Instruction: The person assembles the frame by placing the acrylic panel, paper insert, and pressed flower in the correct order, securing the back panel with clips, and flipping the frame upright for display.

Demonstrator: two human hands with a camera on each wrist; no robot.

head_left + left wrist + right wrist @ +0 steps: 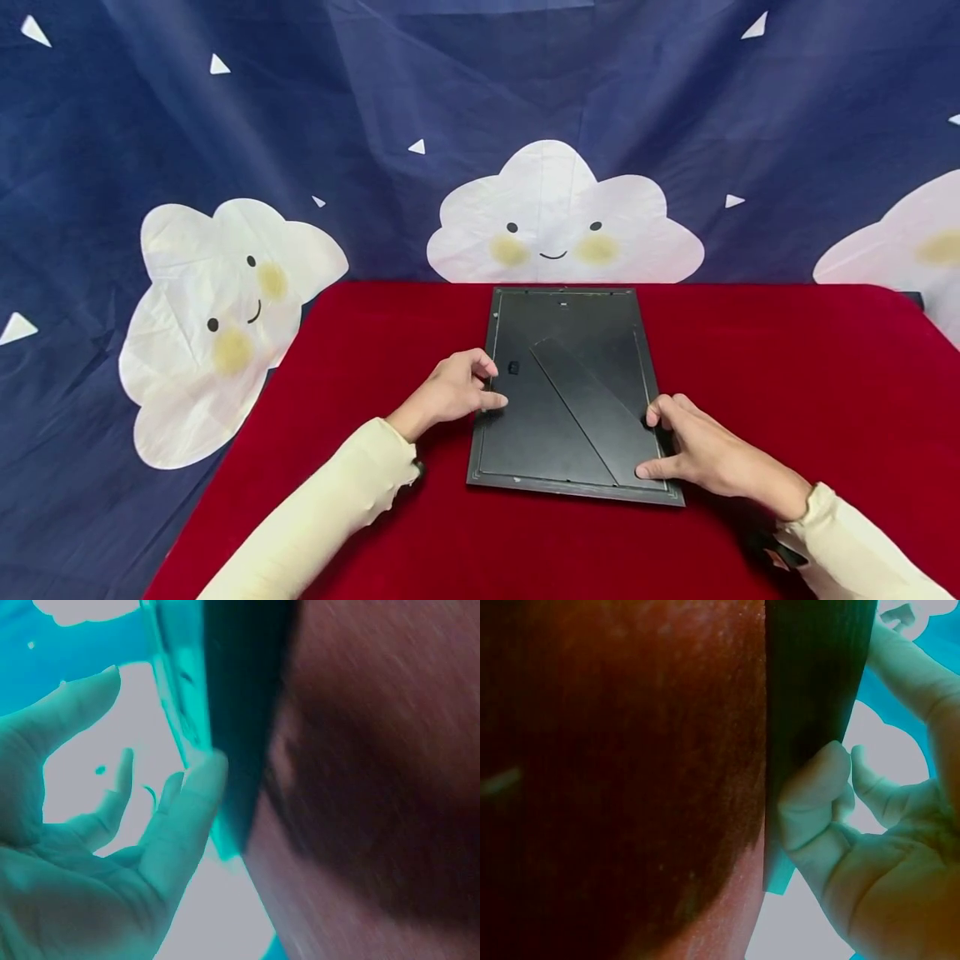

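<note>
A black picture frame (558, 425) lies with its backing up on the red cloth, its stand leg folded flat at a slant. At its left edge is my left hand (457, 385). One fingertip touches the rim in the left wrist view, while another digit (82, 705) stays apart from it. My right hand (701, 446) holds the lower right edge, with the thumb at the backing's border. In the right wrist view a bent finger (814, 795) presses against the frame's dark side (810, 682). The frame's front is hidden.
Red cloth (375, 350) covers the table around the frame. Behind it hangs a dark blue curtain (390, 75) with white clouds (551, 192) and small white triangles. A dark device (783, 550) sits at the right cuff.
</note>
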